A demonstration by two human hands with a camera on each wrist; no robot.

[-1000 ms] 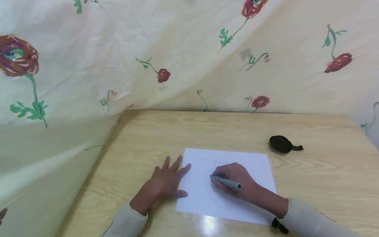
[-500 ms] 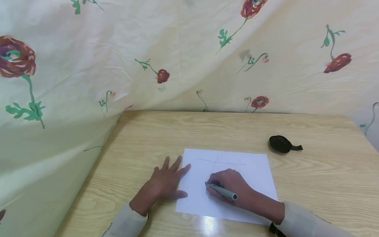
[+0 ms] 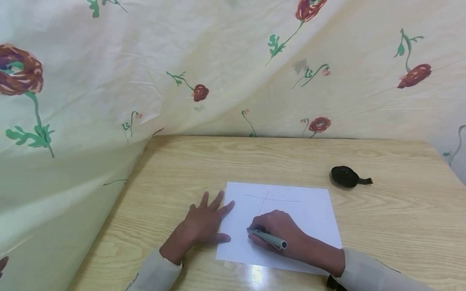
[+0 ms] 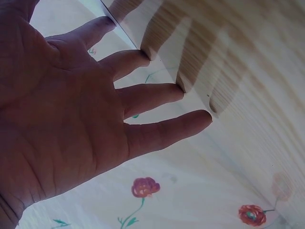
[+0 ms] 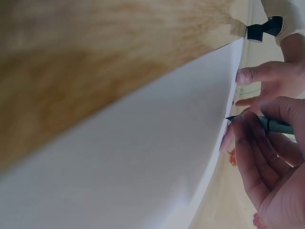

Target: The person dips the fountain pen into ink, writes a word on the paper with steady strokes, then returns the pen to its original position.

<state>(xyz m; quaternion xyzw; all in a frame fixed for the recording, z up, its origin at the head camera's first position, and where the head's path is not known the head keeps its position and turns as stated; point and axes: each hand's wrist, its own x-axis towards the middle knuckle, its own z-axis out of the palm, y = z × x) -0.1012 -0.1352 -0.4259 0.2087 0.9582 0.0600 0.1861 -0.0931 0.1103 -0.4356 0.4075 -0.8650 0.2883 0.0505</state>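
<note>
A white sheet of paper (image 3: 313, 218) lies on the wooden table, bearing a thin horizontal line crossed by a long slanting one. My right hand (image 3: 280, 230) pinches a grey-green pen (image 3: 271, 239) whose tip is at the paper, left of its middle. In the right wrist view the pen (image 5: 279, 126) shows its dark tip at the sheet, between thumb and fingers. My left hand (image 3: 205, 222) rests with spread fingers at the sheet's left edge, fingertips and thumb over its border. From below, the left wrist view shows this hand (image 4: 95, 105) with straight fingers touching the tabletop.
A small black pan (image 3: 345, 177) with a short handle sits on the table (image 3: 393, 218), beyond the paper's right corner. Cream cloth (image 3: 225, 48) printed with red flowers hangs behind the table and along its left side. Black wrist gear (image 3: 335, 283) shows below the right sleeve.
My right hand and the pen have moved down and left over the paper, exposing more of the lines. The left hand, the sheet and the pan stay where they were.
</note>
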